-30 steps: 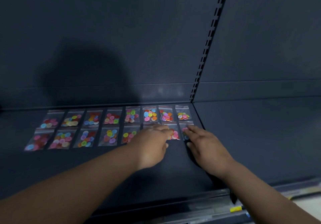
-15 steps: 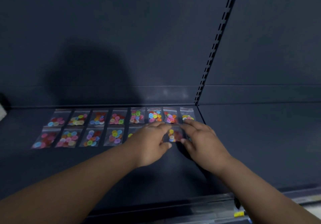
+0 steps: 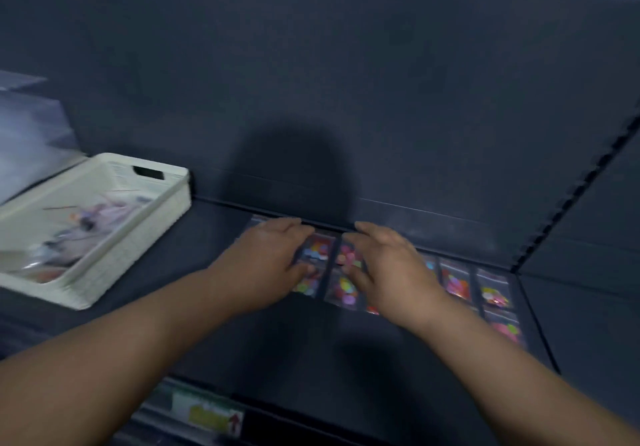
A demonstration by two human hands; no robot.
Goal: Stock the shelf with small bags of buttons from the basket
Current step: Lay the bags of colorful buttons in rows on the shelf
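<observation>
Two rows of small clear bags of coloured buttons (image 3: 346,288) lie flat on the dark shelf (image 3: 284,348), near its back wall. My left hand (image 3: 266,262) lies palm down over the bags at the left of the rows, fingers spread. My right hand (image 3: 388,265) lies palm down over bags just right of it, fingers straight. Between the hands a few bags show. More bags (image 3: 491,293) sit uncovered at the right end. A cream plastic basket (image 3: 138,237) stands on the shelf at the left with more clear bags inside. The frame is blurred.
A slotted upright (image 3: 571,196) runs up the back wall at the right, where this shelf meets its neighbour (image 3: 585,314). A price-label strip with a green tag (image 3: 207,414) runs along the shelf's front edge. Bare shelf lies in front of the rows.
The view has swung left, bringing the basket into sight. Both hands have shifted left along the rows, from the right end to the left and middle bags.
</observation>
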